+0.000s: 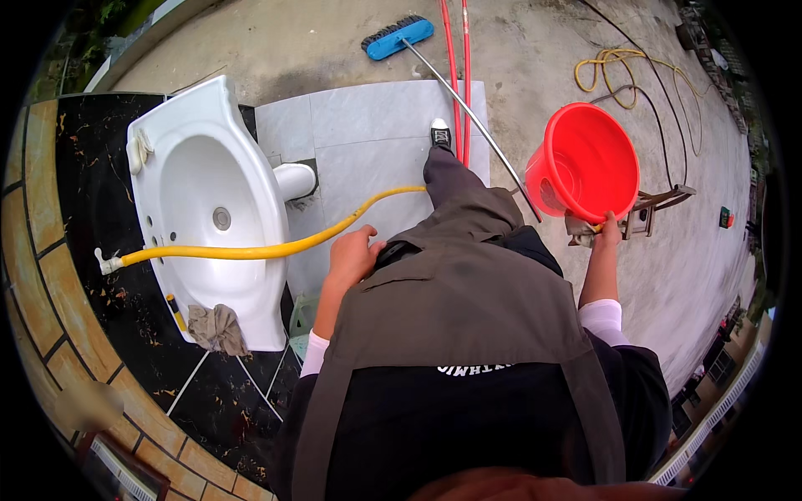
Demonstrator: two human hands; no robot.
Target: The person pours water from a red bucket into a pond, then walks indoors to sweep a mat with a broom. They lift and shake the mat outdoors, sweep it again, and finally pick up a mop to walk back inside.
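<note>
My right hand [609,230] grips the rim of a red plastic bucket [555,171], held out to my right with its mouth tilted toward me. The inside of the bucket shows no contents. Beside my apron, my left hand [354,253] hangs with loosely bent fingers and nothing in it. Close to that hand runs a yellow hose [288,249], which crosses over the white pedestal sink [271,309] from a white tap [109,261] at the wall. A grey-brown cloth [215,328] drapes over the sink's near edge, next to a yellow-and-black tool [176,312].
A blue-headed broom [401,37] lies with its handle slanting toward me across two red poles [457,75]. Grey tiles [359,113] lie underfoot. A wooden stool [642,219] stands behind the bucket; a coiled yellow hose [614,58] and black cables lie beyond. White gloves [139,150] rest on the sink's far corner.
</note>
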